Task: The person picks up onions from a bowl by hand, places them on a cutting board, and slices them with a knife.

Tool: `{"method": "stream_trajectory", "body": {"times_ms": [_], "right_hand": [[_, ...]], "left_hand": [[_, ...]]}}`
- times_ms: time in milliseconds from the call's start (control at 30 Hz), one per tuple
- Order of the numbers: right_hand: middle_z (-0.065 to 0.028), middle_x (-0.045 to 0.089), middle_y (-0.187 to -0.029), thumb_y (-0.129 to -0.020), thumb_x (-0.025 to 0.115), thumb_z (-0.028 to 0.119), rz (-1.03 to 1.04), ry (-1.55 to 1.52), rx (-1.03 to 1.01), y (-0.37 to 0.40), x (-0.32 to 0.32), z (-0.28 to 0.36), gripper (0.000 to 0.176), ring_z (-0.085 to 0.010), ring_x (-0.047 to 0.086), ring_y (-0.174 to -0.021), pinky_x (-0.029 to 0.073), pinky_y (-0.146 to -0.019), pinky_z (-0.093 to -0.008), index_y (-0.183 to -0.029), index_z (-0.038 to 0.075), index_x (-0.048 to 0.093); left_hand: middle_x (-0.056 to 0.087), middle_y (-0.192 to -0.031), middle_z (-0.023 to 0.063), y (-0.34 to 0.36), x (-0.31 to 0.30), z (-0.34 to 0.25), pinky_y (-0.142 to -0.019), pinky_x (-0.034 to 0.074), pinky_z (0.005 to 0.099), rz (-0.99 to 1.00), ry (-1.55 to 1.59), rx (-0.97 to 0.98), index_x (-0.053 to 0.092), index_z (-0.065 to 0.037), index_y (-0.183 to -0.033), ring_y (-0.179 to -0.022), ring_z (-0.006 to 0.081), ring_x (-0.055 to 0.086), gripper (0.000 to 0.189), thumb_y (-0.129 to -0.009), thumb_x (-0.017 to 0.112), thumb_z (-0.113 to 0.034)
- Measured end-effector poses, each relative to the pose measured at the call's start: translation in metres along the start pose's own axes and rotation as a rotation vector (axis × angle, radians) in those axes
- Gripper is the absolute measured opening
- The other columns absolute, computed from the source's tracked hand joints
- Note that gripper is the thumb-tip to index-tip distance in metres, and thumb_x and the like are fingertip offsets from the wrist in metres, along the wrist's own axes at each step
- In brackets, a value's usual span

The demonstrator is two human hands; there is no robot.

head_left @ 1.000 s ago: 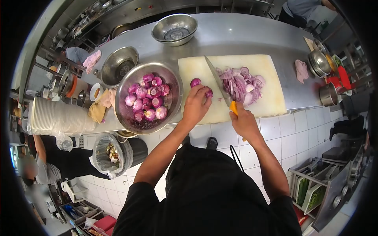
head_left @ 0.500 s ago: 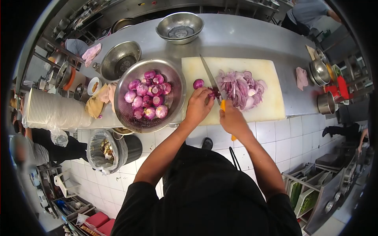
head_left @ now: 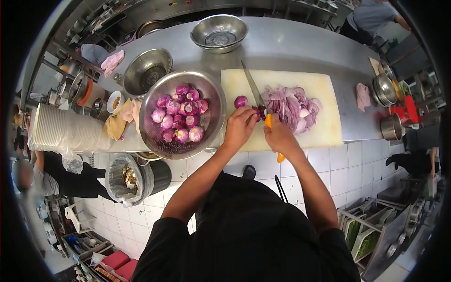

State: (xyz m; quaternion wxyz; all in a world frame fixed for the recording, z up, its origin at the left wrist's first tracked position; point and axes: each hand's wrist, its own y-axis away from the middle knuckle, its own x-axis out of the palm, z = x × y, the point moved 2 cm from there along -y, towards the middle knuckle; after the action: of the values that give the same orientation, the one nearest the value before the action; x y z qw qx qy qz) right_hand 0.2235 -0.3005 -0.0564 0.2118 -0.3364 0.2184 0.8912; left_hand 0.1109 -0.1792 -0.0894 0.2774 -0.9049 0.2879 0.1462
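My right hand (head_left: 280, 137) is wrapped round the orange handle of a long knife (head_left: 253, 87), its blade angled away across the cutting board (head_left: 326, 105). My left hand (head_left: 240, 126) has its fingers curled over a piece of red onion (head_left: 258, 113), pressed to the board just left of the blade. Behind those fingers lies another onion piece (head_left: 240, 101). A heap of sliced red onion (head_left: 290, 107) spreads to the right of the knife. Left of the board, a large perforated metal bowl (head_left: 213, 127) contains several peeled red onions (head_left: 180, 113).
Metal bowls (head_left: 219, 33) stand at the back, with another bowl (head_left: 148, 70) at the left. Stacked plastic lids or containers (head_left: 68, 129) occupy the left end. A lined waste bin (head_left: 124, 181) stands below. Pink cloths (head_left: 362, 96) and a metal pot (head_left: 391, 127) are at the right.
The whole view has shifted slightly, so the table's things appear a little further right. The knife blade has moved slightly against the onion; both hands keep their holds.
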Motion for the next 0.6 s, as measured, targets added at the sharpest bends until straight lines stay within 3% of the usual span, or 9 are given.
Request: {"method": "stream_trajectory", "body": {"times_ms": [100, 167, 233, 400, 500, 600], "right_hand": [[-0.0318, 0.066, -0.083, -0.099, 0.054, 0.015, 0.13, -0.069, 0.183, 0.027, -0.035, 0.046, 0.028, -0.0391, 0.068, -0.056, 0.055, -0.052, -0.0488, -0.116, -0.004, 0.043], [-0.0321, 0.066, -0.083, -0.099, 0.054, 0.015, -0.186, 0.091, -0.16, 0.008, 0.014, -0.005, 0.028, -0.0392, 0.067, -0.054, 0.055, -0.052, -0.0491, -0.116, -0.005, 0.043], [-0.0331, 0.066, -0.083, -0.098, 0.054, 0.015, -0.242, 0.128, -0.225, 0.004, 0.02, -0.004, 0.029, -0.0417, 0.067, -0.058, 0.055, -0.055, -0.0512, -0.116, -0.005, 0.042], [-0.0388, 0.064, -0.088, -0.096, 0.054, 0.013, 0.174, -0.108, 0.25, 0.029, -0.041, 0.053, 0.029, -0.0525, 0.067, -0.076, 0.052, -0.072, -0.06, -0.116, -0.004, 0.042], [-0.0369, 0.065, -0.086, -0.096, 0.054, 0.013, -0.196, 0.089, -0.132, 0.017, 0.015, 0.002, 0.028, -0.0519, 0.067, -0.073, 0.053, -0.073, -0.0588, -0.115, -0.004, 0.043], [-0.0347, 0.066, -0.084, -0.096, 0.055, 0.013, -0.252, 0.12, -0.203, 0.006, 0.024, -0.006, 0.028, -0.0475, 0.067, -0.061, 0.054, -0.065, -0.0554, -0.115, -0.004, 0.044]], "left_hand": [[0.072, -0.104, 0.0161, 0.001, 0.001, -0.001, -0.085, 0.056, 0.0408, 0.008, -0.003, -0.004, 0.074, 0.003, -0.1, -0.094, 0.0358, 0.07, 0.014, -0.088, 0.072, -0.006], [0.072, -0.104, 0.0162, -0.001, 0.001, -0.001, -0.085, 0.056, 0.0409, 0.006, -0.004, -0.002, 0.074, 0.003, -0.1, -0.094, 0.0357, 0.07, 0.015, -0.088, 0.072, -0.006], [0.072, -0.105, 0.0164, -0.001, 0.001, 0.0, -0.085, 0.056, 0.041, 0.005, 0.0, 0.002, 0.074, 0.003, -0.1, -0.094, 0.0358, 0.07, 0.015, -0.088, 0.072, -0.006], [0.072, -0.106, 0.0177, -0.001, 0.003, 0.002, -0.086, 0.056, 0.0409, 0.011, 0.016, -0.019, 0.074, 0.003, -0.1, -0.095, 0.0368, 0.07, 0.015, -0.089, 0.072, -0.007], [0.072, -0.106, 0.018, 0.001, 0.002, 0.003, -0.086, 0.056, 0.0409, 0.012, -0.018, -0.021, 0.074, 0.003, -0.1, -0.096, 0.0371, 0.07, 0.015, -0.089, 0.072, -0.007], [0.072, -0.105, 0.0179, -0.005, 0.004, 0.002, -0.086, 0.056, 0.0412, -0.006, -0.023, 0.008, 0.074, 0.003, -0.1, -0.095, 0.0371, 0.07, 0.014, -0.089, 0.072, -0.006]]}}
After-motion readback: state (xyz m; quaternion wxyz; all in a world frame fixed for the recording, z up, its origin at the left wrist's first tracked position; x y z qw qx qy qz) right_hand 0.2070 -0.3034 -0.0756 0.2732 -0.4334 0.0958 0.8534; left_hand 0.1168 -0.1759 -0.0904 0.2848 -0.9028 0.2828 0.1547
